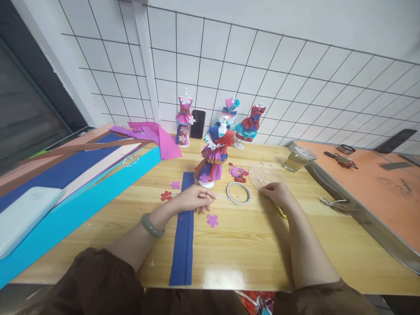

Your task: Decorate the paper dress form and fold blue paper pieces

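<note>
My left hand [197, 199] hovers over a dark blue paper strip [182, 249], its fingers curled and drawn together; whatever it may hold is too small to make out. To the right, my right hand [277, 192] pinches at the edge of a clear round dish [259, 176] with tiny beads in it. Between the hands lies a roll of white tape [238, 193]. Just beyond my left hand stands a small dress form [215, 153] in ruffled blue, red and purple paper. Pink paper flowers [212, 220] and a red one [166, 195] lie nearby.
Three more dressed forms [183, 118] and a black phone [197, 124] stand by the tiled wall. Coloured paper [124, 183] and a white box-like device [29, 214] are at left. At right are a lidded cup [299, 159], scissors [334, 202] and an orange board [367, 188].
</note>
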Demonstrator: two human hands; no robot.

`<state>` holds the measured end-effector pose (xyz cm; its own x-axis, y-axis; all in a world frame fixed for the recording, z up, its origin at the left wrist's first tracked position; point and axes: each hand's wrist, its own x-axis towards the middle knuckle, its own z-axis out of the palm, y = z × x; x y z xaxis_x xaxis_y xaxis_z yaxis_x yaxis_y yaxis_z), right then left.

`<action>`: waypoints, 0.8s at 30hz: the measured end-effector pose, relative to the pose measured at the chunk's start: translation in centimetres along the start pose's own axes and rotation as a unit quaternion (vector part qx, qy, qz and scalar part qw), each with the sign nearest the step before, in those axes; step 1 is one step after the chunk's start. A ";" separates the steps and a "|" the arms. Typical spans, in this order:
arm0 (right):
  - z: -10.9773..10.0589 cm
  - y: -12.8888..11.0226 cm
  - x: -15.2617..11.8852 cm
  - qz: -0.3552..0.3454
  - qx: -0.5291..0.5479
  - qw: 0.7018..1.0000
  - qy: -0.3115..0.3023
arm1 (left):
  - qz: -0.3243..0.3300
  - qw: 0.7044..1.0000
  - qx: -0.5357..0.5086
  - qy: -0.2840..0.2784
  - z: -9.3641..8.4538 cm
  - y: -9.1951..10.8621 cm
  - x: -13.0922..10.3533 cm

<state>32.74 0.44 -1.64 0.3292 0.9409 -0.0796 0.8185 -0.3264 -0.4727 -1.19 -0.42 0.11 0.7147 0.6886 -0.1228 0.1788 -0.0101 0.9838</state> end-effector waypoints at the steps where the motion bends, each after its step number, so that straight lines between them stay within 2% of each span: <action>1: 0.0 0.0 0.0 0.003 0.003 1.000 -0.001 | -0.003 1.000 -0.009 0.003 0.0 0.0 0.0; 8: -0.5 -0.9 -0.5 -0.019 -0.002 1.000 -0.002 | -0.049 0.988 -0.143 0.030 -0.5 -0.4 0.1; 12: -0.7 -2.0 -1.3 -0.049 0.002 0.998 0.034 | -0.073 0.977 -0.195 0.040 -0.8 -0.6 0.1; 15: -0.5 -3.5 -2.2 -0.102 0.048 0.992 0.060 | -0.082 0.968 -0.232 0.048 -1.0 -0.6 0.1; 17: 0.1 -4.5 -2.8 -0.146 0.094 0.984 0.044 | -0.082 0.961 -0.256 0.058 -1.1 -0.7 0.2; 20: 1.5 -5.6 -3.4 -0.178 0.171 0.969 -0.019 | -0.072 0.950 -0.294 0.074 -1.2 -0.7 0.3; 24: 3.1 -6.8 -4.1 -0.218 0.284 0.930 -0.077 | -0.060 0.940 -0.326 0.075 -1.3 -0.9 0.4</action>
<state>24.38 -0.97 -0.85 -0.0828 0.9888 0.1244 0.4626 0.1487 -0.8740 -1.93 0.82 -0.62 0.6040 0.7510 -0.2666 -0.2353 0.4877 0.8407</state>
